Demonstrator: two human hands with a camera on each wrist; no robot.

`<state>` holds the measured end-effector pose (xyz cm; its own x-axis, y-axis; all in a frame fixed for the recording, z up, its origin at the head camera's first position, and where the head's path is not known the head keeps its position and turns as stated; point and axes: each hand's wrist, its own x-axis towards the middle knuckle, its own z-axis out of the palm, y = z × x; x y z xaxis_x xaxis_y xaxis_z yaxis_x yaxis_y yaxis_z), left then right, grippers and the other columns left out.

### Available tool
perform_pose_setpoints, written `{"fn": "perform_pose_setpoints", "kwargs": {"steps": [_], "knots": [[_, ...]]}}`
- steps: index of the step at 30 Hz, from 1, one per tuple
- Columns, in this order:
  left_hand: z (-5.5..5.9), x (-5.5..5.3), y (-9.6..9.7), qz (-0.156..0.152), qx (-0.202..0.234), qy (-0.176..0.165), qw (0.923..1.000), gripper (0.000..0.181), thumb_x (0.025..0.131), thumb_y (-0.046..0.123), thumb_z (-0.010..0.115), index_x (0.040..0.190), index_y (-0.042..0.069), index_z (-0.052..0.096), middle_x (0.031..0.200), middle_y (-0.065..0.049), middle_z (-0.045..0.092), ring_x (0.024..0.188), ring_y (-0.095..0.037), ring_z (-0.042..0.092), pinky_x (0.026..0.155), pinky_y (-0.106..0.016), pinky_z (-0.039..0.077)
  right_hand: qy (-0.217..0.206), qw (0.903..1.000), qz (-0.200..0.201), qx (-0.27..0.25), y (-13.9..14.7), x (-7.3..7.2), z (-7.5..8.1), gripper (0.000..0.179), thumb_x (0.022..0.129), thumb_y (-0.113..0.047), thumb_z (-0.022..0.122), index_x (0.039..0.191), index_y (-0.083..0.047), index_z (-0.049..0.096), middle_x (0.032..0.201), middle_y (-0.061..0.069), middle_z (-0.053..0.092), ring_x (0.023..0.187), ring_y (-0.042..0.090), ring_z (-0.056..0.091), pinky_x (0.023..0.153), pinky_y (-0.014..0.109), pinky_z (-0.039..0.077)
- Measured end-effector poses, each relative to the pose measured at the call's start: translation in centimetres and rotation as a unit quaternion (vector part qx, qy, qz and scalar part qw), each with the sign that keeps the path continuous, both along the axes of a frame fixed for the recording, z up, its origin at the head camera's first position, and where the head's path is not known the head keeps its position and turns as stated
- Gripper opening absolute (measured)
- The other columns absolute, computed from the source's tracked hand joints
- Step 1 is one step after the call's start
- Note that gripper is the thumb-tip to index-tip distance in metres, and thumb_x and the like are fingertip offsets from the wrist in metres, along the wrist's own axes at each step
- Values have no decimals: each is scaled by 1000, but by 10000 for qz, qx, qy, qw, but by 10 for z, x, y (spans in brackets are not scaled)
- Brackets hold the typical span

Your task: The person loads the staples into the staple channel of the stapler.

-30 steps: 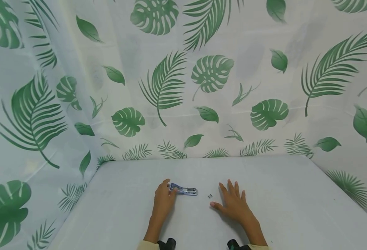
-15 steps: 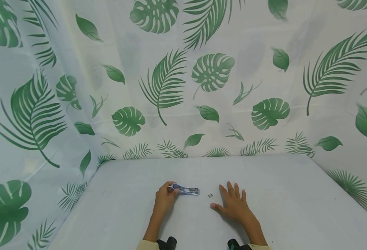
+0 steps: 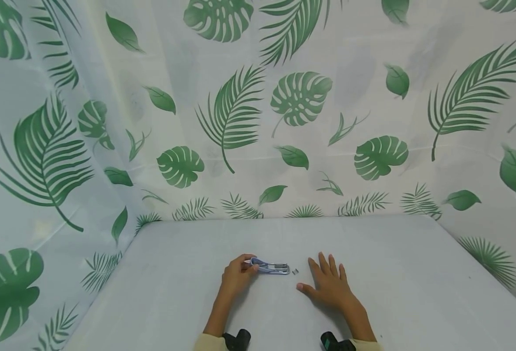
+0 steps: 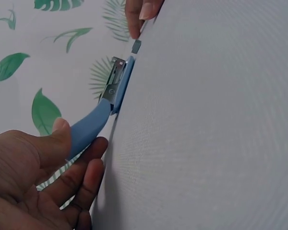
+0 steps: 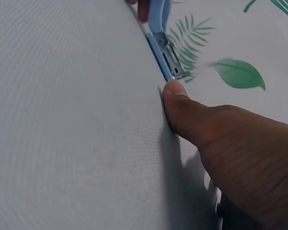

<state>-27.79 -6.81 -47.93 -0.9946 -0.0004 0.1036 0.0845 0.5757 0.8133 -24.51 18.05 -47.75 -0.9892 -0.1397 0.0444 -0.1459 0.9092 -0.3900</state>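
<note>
A blue stapler (image 3: 273,268) with a metal mechanism lies along the tabletop. My left hand (image 3: 237,278) pinches its handle end between thumb and fingers, as the left wrist view shows on the stapler (image 4: 90,125). Just beyond its metal tip sit small grey metal pieces (image 3: 295,271), which look like short staple strips. To the right, my right hand (image 3: 330,288) rests on the table with fingers spread and straight, its thumb pointing at the pieces. The right wrist view has that thumb (image 5: 175,93) overlapping the stapler's tip and hiding the pieces.
The white-covered table (image 3: 416,292) runs back to a hanging sheet (image 3: 249,185) printed with green leaves, which also stands along the left and right sides. A dark device (image 3: 240,339) is strapped on each wrist.
My left hand has slid the stapler to the right, bringing its tip close to the small metal pieces. My right hand stays in place with fingers spread.
</note>
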Motion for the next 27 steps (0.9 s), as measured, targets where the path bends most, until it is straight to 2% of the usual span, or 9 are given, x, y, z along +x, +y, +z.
{"fn": "perform_pose_setpoints", "kwargs": {"steps": [9,22,27], "knots": [[-5,-1,-1,-186,-87,150,9997,30,85,22,75,112,10,69,96,-6,75,87,-20,70,84,-54,40,-95,9999,-83,-77,1,-4,-6,89,84,-60,64,145,0,40,157,31,20,145,53,7,112,69,2],[-1,1,2,-142,-142,66,9998,25,85,23,75,108,13,70,94,-4,74,86,-19,67,81,-51,36,28,9994,-83,-337,4,-7,-12,81,85,-54,66,143,-2,45,155,32,22,145,54,8,112,70,3],[1,2,3,-106,-230,76,9997,25,85,22,75,108,13,70,92,-3,74,84,-17,66,80,-50,36,211,9989,-60,-408,5,-9,-13,77,84,-50,69,141,-3,47,154,32,26,144,55,11,112,69,7]]}}
